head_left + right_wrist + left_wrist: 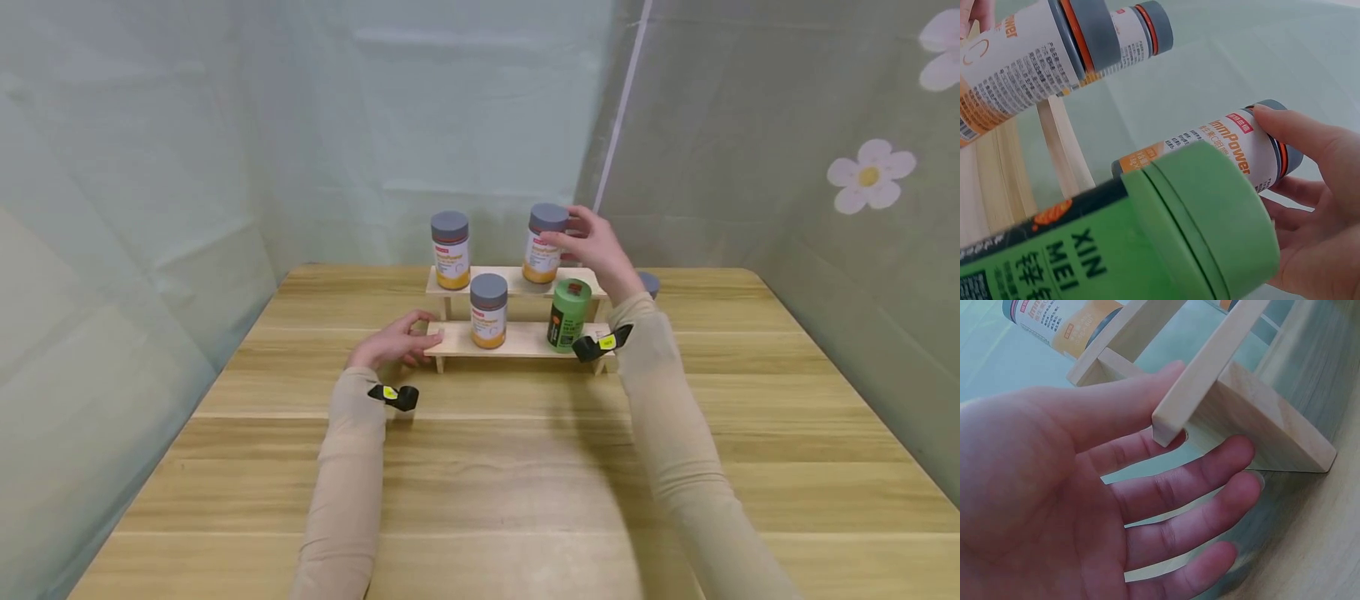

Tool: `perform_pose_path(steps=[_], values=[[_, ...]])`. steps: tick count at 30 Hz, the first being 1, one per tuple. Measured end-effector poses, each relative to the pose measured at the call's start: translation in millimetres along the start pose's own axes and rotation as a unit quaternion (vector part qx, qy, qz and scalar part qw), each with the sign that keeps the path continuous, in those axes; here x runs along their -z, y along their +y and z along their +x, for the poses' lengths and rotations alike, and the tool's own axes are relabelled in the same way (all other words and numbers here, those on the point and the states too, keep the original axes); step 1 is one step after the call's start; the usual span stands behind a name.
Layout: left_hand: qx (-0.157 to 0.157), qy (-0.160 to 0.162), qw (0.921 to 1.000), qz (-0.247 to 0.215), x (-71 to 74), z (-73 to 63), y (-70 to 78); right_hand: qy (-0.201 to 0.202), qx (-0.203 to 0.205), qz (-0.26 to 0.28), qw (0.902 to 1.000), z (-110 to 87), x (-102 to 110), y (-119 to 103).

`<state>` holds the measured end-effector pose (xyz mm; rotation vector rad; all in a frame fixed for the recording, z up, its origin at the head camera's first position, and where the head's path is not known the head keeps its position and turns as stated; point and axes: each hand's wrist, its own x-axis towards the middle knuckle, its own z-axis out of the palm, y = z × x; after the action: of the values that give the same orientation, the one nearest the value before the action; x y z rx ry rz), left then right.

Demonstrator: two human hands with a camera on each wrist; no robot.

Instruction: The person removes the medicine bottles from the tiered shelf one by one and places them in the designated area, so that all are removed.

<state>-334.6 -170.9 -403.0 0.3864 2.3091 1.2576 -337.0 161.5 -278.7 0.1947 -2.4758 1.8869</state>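
My right hand [598,252] holds a white-and-orange supplement bottle [540,254] with a grey cap, over the right part of the upper step of a two-step wooden rack [525,340]. Thumb and fingers grip it near the cap, as the right wrist view shows. At the rack's left end, my left hand [1104,469] pinches the lower board [1207,369] between thumb and index finger, the other fingers spread below. A matching bottle [451,254] stands on the upper step at left. On the lower step are another such bottle [489,312] and a green XIN MEI bottle [1204,219].
Behind my right wrist, a grey cap [649,285] shows on the right, its lower part hidden by the arm. The rack stands towards the back of a wooden table [480,467]. Pale curtains [480,108] hang behind and at both sides.
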Motion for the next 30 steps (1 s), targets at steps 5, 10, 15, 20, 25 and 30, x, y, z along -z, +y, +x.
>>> perform_pose_path(steps=[5,10,15,20,25,30], values=[[0.004,-0.001,1.0,-0.007,-0.3,0.1,-2.0,0.011,0.006,0.006,0.9999,-2.0,4,2],[0.012,0.005,0.9999,-0.011,1.1,-1.9,-2.3,0.028,0.015,0.021,0.9993,-3.2,7,5],[0.01,0.006,0.9999,-0.01,3.8,-4.7,-1.9,0.051,0.018,0.023,0.9983,-3.4,11,9],[0.012,0.006,0.9998,-0.013,5.3,-5.5,-3.2,0.076,0.029,0.026,0.9964,-6.4,16,13],[0.012,0.006,0.9997,-0.019,3.9,-6.2,-3.5,0.095,0.044,0.006,0.9945,-11.5,24,18],[0.014,0.003,0.9997,-0.018,2.7,-8.3,-2.2,0.112,0.052,-0.004,0.9923,-17.9,31,23]])
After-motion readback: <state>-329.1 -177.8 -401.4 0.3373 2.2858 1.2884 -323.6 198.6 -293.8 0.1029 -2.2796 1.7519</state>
